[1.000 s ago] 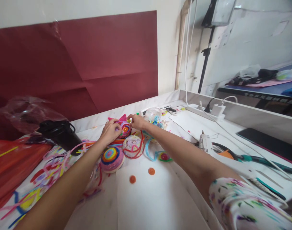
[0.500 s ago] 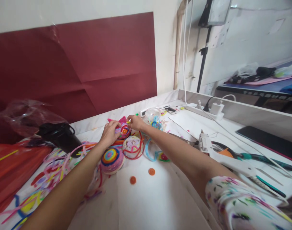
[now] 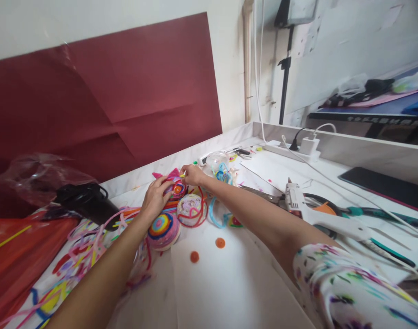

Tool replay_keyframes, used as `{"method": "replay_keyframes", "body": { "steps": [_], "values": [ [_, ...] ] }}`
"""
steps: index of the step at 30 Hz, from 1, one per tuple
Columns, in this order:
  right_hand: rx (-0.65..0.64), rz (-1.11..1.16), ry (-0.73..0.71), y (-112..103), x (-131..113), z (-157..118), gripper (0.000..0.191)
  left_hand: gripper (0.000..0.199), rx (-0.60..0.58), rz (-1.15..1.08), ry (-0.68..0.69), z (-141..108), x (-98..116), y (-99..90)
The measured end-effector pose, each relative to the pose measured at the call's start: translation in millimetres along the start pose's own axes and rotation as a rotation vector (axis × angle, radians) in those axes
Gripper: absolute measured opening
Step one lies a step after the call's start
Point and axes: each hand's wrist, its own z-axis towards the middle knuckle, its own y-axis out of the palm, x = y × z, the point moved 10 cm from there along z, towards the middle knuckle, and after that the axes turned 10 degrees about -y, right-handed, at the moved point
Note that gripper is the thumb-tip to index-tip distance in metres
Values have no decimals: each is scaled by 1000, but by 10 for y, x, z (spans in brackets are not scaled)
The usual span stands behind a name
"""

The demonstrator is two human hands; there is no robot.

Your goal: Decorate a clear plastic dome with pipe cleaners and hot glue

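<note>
My left hand (image 3: 155, 196) is curled over the left side of a round coiled piece (image 3: 177, 190) in pink and purple, with an orange centre. Pointed pink pieces (image 3: 173, 173) stick up behind it. At its upper right, my right hand (image 3: 193, 175) has its fingertips pinched together beside a small yellow bit; whether they grip it is too small to tell. Closer to me sits a striped ball (image 3: 163, 230) with rings of blue, orange and yellow. A pale wound ball (image 3: 189, 209) with loose red strands lies right of it.
Two orange discs (image 3: 220, 243) lie on white paper (image 3: 229, 288). Right of my arm are a white glue gun (image 3: 311, 214), green-handled pliers (image 3: 383, 217), a phone (image 3: 383, 188) and a power strip (image 3: 291, 151). Colourful fuzzy strands (image 3: 88, 246) and a black container (image 3: 92, 205) are at left.
The view has shifted slightly. My left hand's fingers have slid a little over the round coiled piece; the right hand keeps its pinch at the upper right.
</note>
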Motion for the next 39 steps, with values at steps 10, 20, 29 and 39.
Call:
{"method": "replay_keyframes", "body": {
  "steps": [10,20,29,39],
  "values": [
    [-12,3,24,-21,-6,-40,28,30,-30,60,42,-42,48,13],
    [-24,10,58,-13,1,-87,35,30,-35,55,66,-65,45,0],
    [-92,-85,77,-62,48,-215,9,28,-20,24,47,-49,7,8],
    [-102,-240,97,1,-25,-257,21,27,-29,24,40,-31,18,8]
  ]
}}
